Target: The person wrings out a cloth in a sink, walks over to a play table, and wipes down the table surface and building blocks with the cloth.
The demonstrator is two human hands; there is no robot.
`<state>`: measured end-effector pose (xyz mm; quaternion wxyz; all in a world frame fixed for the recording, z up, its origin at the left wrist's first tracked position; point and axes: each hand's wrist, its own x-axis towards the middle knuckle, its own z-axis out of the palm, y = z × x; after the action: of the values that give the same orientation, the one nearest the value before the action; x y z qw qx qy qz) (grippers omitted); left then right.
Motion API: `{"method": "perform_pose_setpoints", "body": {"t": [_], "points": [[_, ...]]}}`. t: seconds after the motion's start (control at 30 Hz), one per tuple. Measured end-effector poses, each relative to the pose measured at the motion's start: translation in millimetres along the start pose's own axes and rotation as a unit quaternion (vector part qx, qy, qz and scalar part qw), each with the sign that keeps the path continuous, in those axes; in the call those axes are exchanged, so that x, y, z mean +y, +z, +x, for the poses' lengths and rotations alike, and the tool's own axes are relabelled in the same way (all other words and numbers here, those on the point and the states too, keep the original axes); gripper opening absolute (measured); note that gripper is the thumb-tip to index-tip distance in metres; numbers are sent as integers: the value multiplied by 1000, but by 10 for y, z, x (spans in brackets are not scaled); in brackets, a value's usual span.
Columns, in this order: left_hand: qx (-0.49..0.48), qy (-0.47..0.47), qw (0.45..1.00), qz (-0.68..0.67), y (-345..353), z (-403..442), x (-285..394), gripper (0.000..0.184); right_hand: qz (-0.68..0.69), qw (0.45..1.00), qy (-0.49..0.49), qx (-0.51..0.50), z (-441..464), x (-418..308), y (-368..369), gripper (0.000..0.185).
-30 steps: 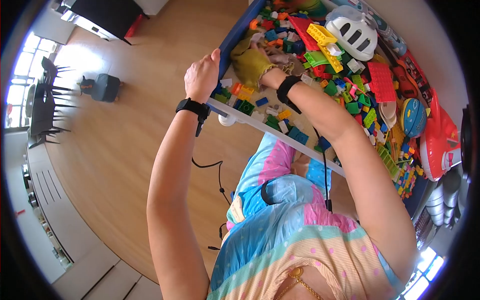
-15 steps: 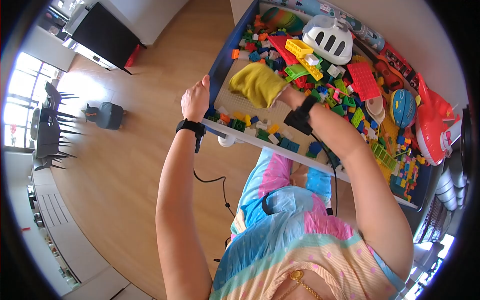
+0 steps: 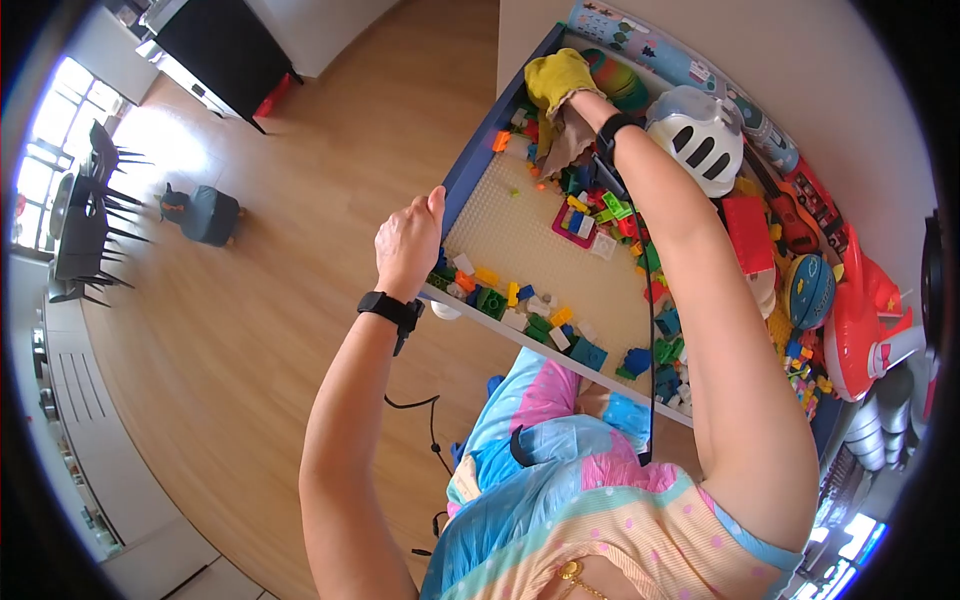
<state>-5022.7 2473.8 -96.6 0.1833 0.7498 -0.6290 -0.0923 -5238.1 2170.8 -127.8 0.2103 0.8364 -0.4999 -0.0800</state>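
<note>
My left hand (image 3: 408,245) is closed on the near-left corner of the blue-and-white rim (image 3: 478,160) of the play table. At the far-left corner, my right hand (image 3: 588,104) is mostly hidden by a yellow-green cloth (image 3: 556,78) that it holds. A pale brown part of the cloth hangs down over some toy bricks. Beige studded baseplate (image 3: 530,240) shows across the table's left half. Loose toy bricks (image 3: 490,300) lie along the near edge, and others lie around my right forearm.
Along the back are a striped green-and-orange ball (image 3: 618,80), a white helmet-shaped toy (image 3: 700,140), a toy guitar (image 3: 790,215), a blue ball (image 3: 811,290) and a red inflatable (image 3: 850,330). A black cable (image 3: 653,370) hangs from my right wrist. A dark animal-shaped stool (image 3: 205,215) stands on the floor.
My right hand has carried the cloth away from me to the far-left corner. Bricks there are pushed back and more baseplate shows. My left hand stays on the rim.
</note>
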Motion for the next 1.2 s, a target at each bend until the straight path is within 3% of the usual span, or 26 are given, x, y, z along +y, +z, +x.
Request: {"method": "perform_pose_setpoints", "body": {"t": [0.1, 0.17, 0.43, 0.77, 1.03, 1.13, 1.2], "points": [[4, 2, 1000, -15, -30, -17, 17, 55, -101, 982, -100, -120, -158, -103, -333, 38], [-27, -11, 999, -16, -41, -6, 12, 56, -105, 978, -123, -133, -152, -91, -332, 37], [-30, -10, 999, -31, -77, -21, 14, 55, 53, 987, -147, -31, -392, 14, -310, 35], [12, 13, 1000, -20, 4, -24, -53, 56, 241, 932, -258, 77, -1367, -380, -461, 34], [16, 9, 1000, -9, 7, -16, -53, 58, 243, 872, -391, 166, -2218, -993, -1020, 34], [20, 12, 1000, 0, 15, -12, -66, 58, 147, 870, -442, 162, -2518, -992, -1438, 34], [27, 11, 1000, 7, 11, -19, -59, 58, 366, 846, -362, 140, -2708, -877, -1418, 37]]}}
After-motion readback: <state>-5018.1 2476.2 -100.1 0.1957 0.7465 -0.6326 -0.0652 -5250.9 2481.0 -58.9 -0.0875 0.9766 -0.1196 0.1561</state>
